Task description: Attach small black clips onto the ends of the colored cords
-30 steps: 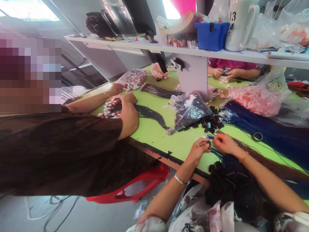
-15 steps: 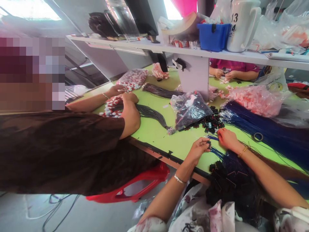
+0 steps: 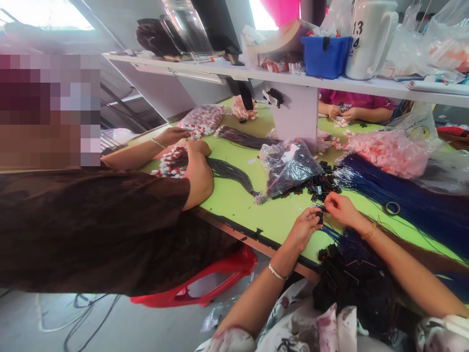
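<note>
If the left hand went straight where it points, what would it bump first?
Probably the right hand, just beyond the small black rectangular piece in the left hand. Depth is unclear, so it might slip past.

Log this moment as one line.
left hand: holding black connector; right hand: close beside it; nearby: blue wires, bag of black parts; shelf: white mug

Mug (image 3: 366, 46) right of bin (image 3: 326, 56) on shelf (image 3: 234, 73), bag (image 3: 291, 168) below
</note>
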The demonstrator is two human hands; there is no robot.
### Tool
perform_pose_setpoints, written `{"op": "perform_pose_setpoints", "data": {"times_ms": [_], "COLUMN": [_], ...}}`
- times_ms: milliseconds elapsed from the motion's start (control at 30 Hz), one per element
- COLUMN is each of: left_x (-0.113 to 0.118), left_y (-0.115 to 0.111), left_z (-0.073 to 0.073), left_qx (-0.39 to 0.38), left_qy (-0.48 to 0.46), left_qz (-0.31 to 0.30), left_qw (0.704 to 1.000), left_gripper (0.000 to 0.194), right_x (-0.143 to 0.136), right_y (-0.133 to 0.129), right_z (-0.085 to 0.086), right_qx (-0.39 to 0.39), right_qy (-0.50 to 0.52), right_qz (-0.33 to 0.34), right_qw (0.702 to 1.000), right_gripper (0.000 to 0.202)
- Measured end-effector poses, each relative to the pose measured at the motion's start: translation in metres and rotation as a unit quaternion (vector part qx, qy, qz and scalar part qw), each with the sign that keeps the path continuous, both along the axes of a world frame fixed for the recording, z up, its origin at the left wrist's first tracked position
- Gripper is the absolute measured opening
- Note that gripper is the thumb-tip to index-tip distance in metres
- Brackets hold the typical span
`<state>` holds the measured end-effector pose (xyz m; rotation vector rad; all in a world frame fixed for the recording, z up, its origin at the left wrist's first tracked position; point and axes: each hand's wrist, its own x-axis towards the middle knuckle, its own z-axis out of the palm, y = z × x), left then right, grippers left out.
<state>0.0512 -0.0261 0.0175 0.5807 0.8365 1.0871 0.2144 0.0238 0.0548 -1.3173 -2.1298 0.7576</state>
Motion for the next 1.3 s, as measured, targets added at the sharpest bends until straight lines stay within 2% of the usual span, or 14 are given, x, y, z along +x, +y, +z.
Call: {"op": "perform_pose_setpoints", "data": {"times_ms": [67, 167, 367, 567, 833, 1067, 1200, 1300], "left_x": [0.003, 0.005, 0.005, 0.003, 0.003, 0.006, 0.011, 0.012], "left_y": [0.001, 0.002, 0.004, 0.006, 0.005, 0.002, -0.001, -0.003], "left_z": [-0.001, -0.001, -0.003, -0.007, -0.006, -0.004, -0.003, -0.003], "left_qx": [-0.01, -0.029, -0.054, -0.062, -0.065, -0.037, -0.025, -0.024], "left_qy": [-0.034, -0.074, -0.113, -0.126, -0.126, -0.105, -0.066, -0.041], "left_qz": [-0.003, -0.006, -0.017, -0.029, -0.029, -0.002, 0.006, 0.015], "left_qw": [0.999, 0.997, 0.992, 0.99, 0.989, 0.994, 0.998, 0.999], "left_gripper": [0.027, 0.025, 0.023, 0.024, 0.026, 0.03, 0.033, 0.033], "right_x": [-0.002, -0.002, 0.005, 0.006, 0.003, 0.001, 0.0, 0.003], "right_y": [-0.004, -0.013, -0.029, -0.031, -0.033, -0.035, -0.033, -0.031], "right_z": [0.002, 0.002, -0.003, -0.007, -0.005, -0.006, -0.015, -0.018], "right_qx": [-0.019, -0.035, -0.016, -0.009, -0.002, -0.006, -0.024, -0.031], "right_qy": [0.062, 0.089, 0.048, 0.023, -0.007, -0.01, 0.013, 0.033], "right_qz": [0.004, -0.006, -0.024, -0.026, -0.046, -0.069, -0.052, -0.014], "right_qw": [0.998, 0.995, 0.998, 0.999, 0.999, 0.998, 0.998, 0.999], "right_gripper": [0.01, 0.01, 0.009, 0.006, 0.008, 0.008, 0.009, 0.012]}}
